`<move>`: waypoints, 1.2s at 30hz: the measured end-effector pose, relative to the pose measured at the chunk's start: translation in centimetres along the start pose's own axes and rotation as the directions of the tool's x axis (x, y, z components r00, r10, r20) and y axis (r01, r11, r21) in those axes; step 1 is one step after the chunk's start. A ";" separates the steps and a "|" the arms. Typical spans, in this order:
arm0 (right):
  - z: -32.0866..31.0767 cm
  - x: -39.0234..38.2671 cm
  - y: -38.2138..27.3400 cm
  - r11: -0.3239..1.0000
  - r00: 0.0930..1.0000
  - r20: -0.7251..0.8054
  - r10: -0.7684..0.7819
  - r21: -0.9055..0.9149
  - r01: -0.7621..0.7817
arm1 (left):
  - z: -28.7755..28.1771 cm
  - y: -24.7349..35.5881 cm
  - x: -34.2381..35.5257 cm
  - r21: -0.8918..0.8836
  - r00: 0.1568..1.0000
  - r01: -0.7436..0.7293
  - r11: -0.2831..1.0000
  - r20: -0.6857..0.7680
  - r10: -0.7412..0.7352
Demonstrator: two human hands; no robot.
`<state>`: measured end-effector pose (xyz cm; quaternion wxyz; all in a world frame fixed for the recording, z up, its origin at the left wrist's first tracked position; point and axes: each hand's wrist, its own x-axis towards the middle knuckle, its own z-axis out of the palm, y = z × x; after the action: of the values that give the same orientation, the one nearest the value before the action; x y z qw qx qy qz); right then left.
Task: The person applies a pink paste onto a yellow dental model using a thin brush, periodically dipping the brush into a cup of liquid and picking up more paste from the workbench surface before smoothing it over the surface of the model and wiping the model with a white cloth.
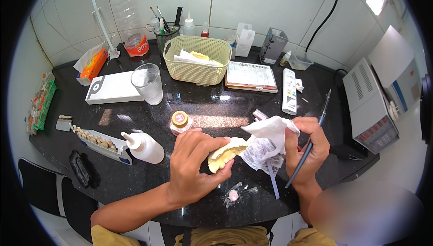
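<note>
My left hand pinches a pale yellow dental cast between thumb and fingers, its row of teeth showing, above the middle of the black counter. To the right, my right hand is closed on a white tissue. A slim blue-grey brush with a thin pointed tip also rests in that hand, slanting up to the right. Below the tissue lie a crumpled translucent wrap and a flat pale strip. A small pink lump sits in whitish smears near the counter's front edge.
A gold-lidded jar and a white squeeze bottle stand left of my hands. Behind are a glass, a green basket with more casts and a white power strip. A grey-white machine stands at right.
</note>
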<state>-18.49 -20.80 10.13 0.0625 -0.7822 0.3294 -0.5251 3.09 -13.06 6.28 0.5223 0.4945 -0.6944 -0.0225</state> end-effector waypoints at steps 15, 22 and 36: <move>2.4 -1.5 1.0 0.982 0.966 0.243 -0.089 0.185 0.044 | -0.7 -0.2 -0.4 -0.020 0.992 -0.013 1.000 -0.128 0.010; 1.8 -3.1 -0.4 0.945 0.995 0.020 0.097 0.312 -0.098 | 0.8 -0.4 -1.4 -0.187 0.998 0.029 0.982 -0.053 -0.039; 4.4 5.7 -7.2 0.892 0.983 0.175 -0.048 0.451 -0.037 | 1.3 -0.7 -1.0 -0.213 0.998 0.052 0.976 -0.009 -0.055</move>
<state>-10.19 -19.63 15.82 0.2711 -0.7915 0.1887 -0.5142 2.59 -13.33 4.59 0.5767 0.4544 -0.6704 -0.1070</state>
